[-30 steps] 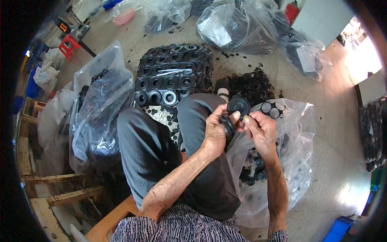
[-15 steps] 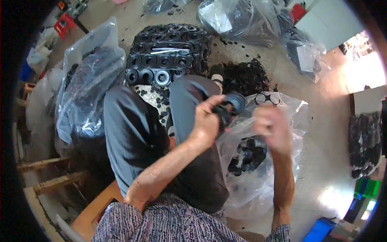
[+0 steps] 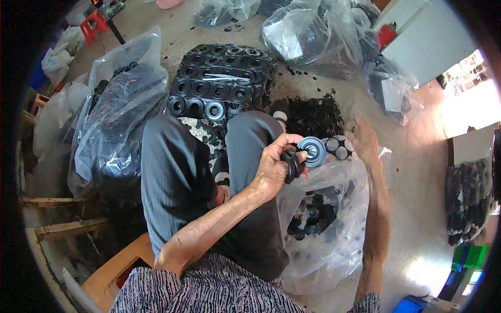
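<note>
My left hand (image 3: 273,161) is closed around a short stack of black rubber rings (image 3: 293,167). At its fingertips it pinches a round grey-blue ringed part (image 3: 312,152) with a lighter centre, face up. To the right, my right hand (image 3: 365,140) is slightly blurred, its fingers stretched away from me with nothing visible in them. Beside its thumb side lies a thin black rubber web (image 3: 338,146) with round openings. Below both hands spreads a clear plastic bag (image 3: 334,255) with several black rubber parts (image 3: 313,214) in it.
A dark heap of rubber scraps (image 3: 315,116) lies past my right knee. Ahead stands a wrapped block of black rings (image 3: 219,78) in rows. Filled clear bags (image 3: 122,125) stand at left, others (image 3: 313,36) at the back. A wrapped dark bundle (image 3: 469,193) is at far right.
My right hand has moved outward and its fingers have straightened from a curled shape. The grey-blue part in my left hand now faces up. The whole view has shifted slightly.
</note>
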Tool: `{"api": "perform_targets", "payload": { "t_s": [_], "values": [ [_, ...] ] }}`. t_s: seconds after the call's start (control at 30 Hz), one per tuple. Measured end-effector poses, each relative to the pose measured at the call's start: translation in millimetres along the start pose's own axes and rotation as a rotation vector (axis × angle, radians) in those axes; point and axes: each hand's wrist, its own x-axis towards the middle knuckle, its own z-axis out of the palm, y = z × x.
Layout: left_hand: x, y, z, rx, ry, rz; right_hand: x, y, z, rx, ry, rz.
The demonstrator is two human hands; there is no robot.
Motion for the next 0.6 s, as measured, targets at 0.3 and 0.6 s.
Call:
{"api": "perform_targets", "payload": {
  "t_s": [0.3, 0.6],
  "values": [
    [3.6, -4.1, -2.3, -0.045, 0.034, 0.036, -12.8, -27.6, 25.6, 0.522, 0.249, -0.121],
    [3.9, -1.3, -0.4, -0.066, 0.065, 0.044, -65.5, -90.8, -18.7, 0.753, 0.097, -0.242]
  ]
}}
